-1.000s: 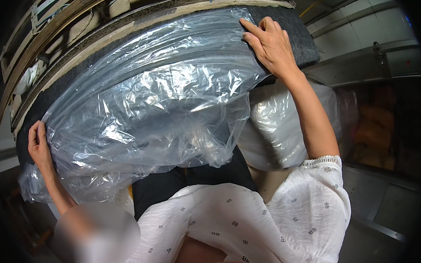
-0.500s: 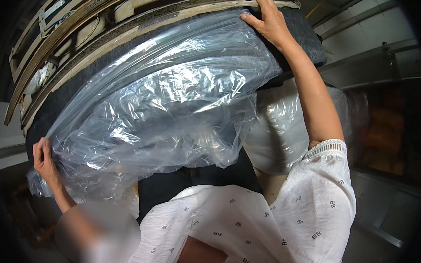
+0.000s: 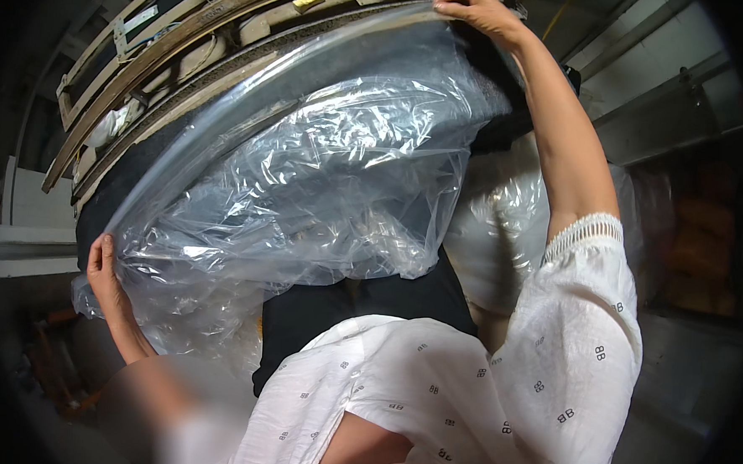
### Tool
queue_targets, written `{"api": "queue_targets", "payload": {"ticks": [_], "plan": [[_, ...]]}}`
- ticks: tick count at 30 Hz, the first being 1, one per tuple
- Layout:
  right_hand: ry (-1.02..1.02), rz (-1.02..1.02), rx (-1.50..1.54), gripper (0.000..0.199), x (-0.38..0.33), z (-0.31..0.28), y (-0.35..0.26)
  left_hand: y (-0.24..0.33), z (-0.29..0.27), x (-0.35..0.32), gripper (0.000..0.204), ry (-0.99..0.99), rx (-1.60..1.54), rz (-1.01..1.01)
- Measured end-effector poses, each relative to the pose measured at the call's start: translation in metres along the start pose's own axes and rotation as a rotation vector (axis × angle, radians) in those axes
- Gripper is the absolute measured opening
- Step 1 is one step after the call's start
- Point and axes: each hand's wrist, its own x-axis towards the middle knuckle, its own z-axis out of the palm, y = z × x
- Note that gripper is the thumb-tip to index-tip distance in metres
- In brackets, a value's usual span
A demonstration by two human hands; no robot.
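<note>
A wide sheet of clear plastic film [image 3: 334, 138] stretches between my two hands, creased and shiny, its near part sagging over my lap. My left hand [image 3: 113, 281] pinches the left end of its far edge. At the far right, my right hand [image 3: 482, 16] has its thumb and fingers closed on the other end of that edge. Beneath the film lies a black work surface [image 3: 109, 191]. The film's far edge runs taut, close along a pale strip on the machine's near side.
Beyond the black surface stands a machine frame with long bars [image 3: 175, 58], carrying a small yellow block [image 3: 308, 1]. More clear plastic [image 3: 507, 205] lies to the right of my legs. An orange-brown stack [image 3: 698, 249] sits in shadow at far right.
The film's far edge has moved away from me, toward the machine's strip, and looks straighter. My right hand has closed from spread fingers into a pinch; the left still grips its end.
</note>
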Motion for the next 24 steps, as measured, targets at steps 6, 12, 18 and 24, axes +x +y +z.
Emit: {"api": "queue_targets", "payload": {"ticks": [6, 12, 18, 24], "plan": [[0.27, 0.03, 0.433, 0.012, -0.04, 0.001, -0.113, 0.007, -0.01, 0.026, 0.018, -0.082, -0.452, 0.06], [0.751, -0.184, 0.427, 0.014, -0.027, 0.026, -0.095, -0.014, 0.014, 0.071, 0.02, 0.133, -0.123, 0.258], [0.86, -0.026, -0.004, 0.017, -0.013, 0.069, 0.029, -0.034, 0.089, 0.106, 0.023, 0.149, 0.046, 0.37], [0.825, 0.039, -0.053, 0.02, 0.016, 0.074, 0.038, -0.04, 0.095, 0.147, 0.027, 0.168, -0.042, 0.237]]}}
